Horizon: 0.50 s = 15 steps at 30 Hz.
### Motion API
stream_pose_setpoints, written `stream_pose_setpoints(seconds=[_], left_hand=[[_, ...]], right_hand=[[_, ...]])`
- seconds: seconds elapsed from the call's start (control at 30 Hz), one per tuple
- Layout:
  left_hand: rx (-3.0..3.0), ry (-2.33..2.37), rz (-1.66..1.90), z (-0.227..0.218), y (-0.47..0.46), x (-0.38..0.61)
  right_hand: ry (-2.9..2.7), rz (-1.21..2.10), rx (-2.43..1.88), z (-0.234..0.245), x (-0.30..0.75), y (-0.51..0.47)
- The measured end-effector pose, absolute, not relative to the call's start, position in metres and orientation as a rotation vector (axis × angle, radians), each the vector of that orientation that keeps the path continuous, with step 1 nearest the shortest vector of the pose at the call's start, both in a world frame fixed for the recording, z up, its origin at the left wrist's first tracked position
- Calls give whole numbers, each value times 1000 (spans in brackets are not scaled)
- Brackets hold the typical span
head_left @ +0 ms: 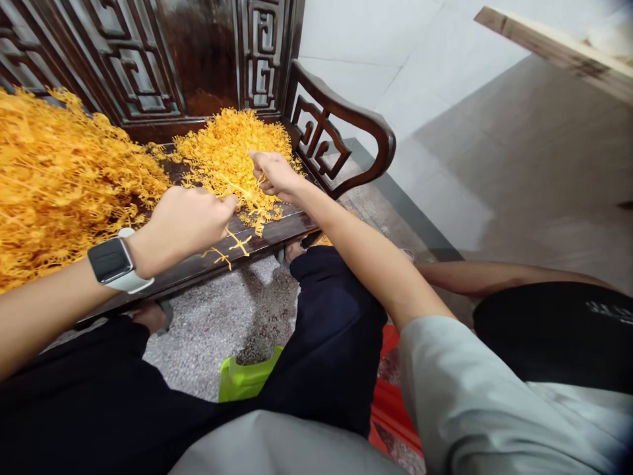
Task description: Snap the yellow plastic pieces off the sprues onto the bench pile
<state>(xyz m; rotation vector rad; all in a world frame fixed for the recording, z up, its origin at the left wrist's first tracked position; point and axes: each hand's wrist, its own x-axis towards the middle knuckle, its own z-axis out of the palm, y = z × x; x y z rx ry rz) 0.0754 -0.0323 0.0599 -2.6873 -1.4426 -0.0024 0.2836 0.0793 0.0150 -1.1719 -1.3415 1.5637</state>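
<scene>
My left hand (192,214), with a watch on its wrist, is closed above the front edge of a dark wooden bench. Thin yellow-orange branched plastic sprigs (240,243) hang just below its fingers. To its right, my right hand (277,175) is closed in a pinch on a thin yellow-orange stem, over the smaller pile of sprigs (232,142). Its fingers partly hide the stem. A much larger pile of the same sprigs (64,191) covers the bench at the left, behind my left forearm.
The bench has a carved back (202,53) and a curved armrest (380,142) on the right. Bright green plastic (247,379) shows between my legs, red plastic (393,409) by my right leg. Another person's arm (475,278) is at the right. A wooden board (554,49) juts in at upper right.
</scene>
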Motion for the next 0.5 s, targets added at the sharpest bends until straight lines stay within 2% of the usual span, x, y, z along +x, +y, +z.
stream_pose_setpoints(seconds=[0.23, 0.5], left_hand=[[-2697, -1517, -79, 67, -38, 67], [-2667, -1445, 69, 74, -41, 73]], right_hand=[[-1398, 1539, -1185, 25, 290, 79], [-1445, 1475, -1170, 20, 287, 83]])
